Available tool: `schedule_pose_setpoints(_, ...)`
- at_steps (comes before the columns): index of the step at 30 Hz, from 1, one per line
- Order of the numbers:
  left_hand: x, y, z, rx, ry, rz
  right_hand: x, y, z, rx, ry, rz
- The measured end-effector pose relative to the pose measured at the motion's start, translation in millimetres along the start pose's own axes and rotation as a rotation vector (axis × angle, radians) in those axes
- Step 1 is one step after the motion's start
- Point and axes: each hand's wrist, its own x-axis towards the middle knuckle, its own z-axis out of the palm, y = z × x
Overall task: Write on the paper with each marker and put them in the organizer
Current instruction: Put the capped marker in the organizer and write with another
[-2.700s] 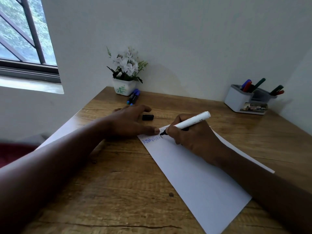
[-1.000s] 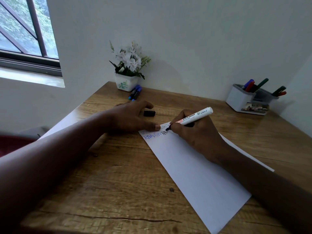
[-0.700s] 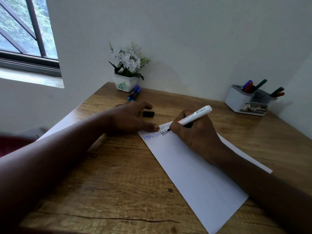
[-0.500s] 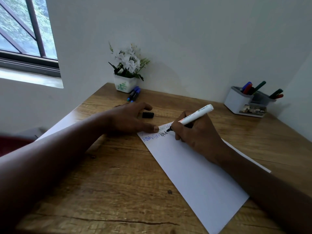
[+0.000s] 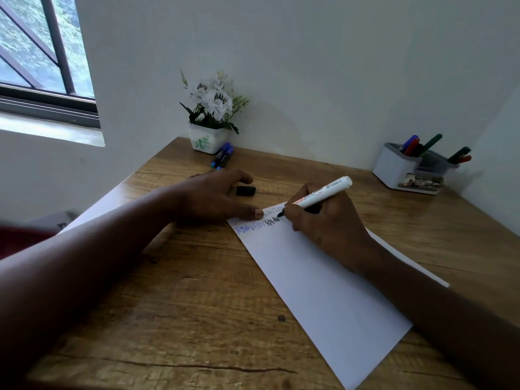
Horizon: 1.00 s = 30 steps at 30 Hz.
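A white sheet of paper [image 5: 318, 280] lies slanted on the wooden desk [image 5: 197, 291]. My right hand [image 5: 323, 220] grips a white marker with a black tip [image 5: 323, 192], its tip touching the paper's top edge beside blue and black lettering. My left hand [image 5: 213, 198] lies flat, one fingertip pinning the paper's upper left corner. The black cap [image 5: 245, 190] rests just beyond that hand. Two blue markers [image 5: 222, 156] lie by the flower pot. At the back right stands the white organizer [image 5: 394, 167] with several markers in it.
A white pot of artificial flowers [image 5: 209, 119] stands against the back wall. A window [image 5: 42, 52] is at the upper left. The desk's left edge runs close to my left forearm, and walls close off the back and right sides.
My right hand has crept rightward along the paper's top line, adding black letters after the blue ones. My left hand has stayed put on the corner.
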Motion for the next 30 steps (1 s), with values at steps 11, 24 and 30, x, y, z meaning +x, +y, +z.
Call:
schedule_pose_setpoints(11, -0.1, 0.0, -0.8, -0.005, 0.002, 0.004, 2.2, 0.1, -0.7, -0.004, -0.022, 0.025)
schedule_pose_setpoints(24, -2.4, 3.4, -1.4, 0.002, 0.001, 0.012, 3.4, 4.1, -0.7, 0.043, 0.063, 0.096)
schedule_pose_setpoints(30, -2.9, 2.9, -1.0, -0.002, 0.006, 0.014, 2.0, 0.3, -2.0, 0.036, 0.032, 0.073)
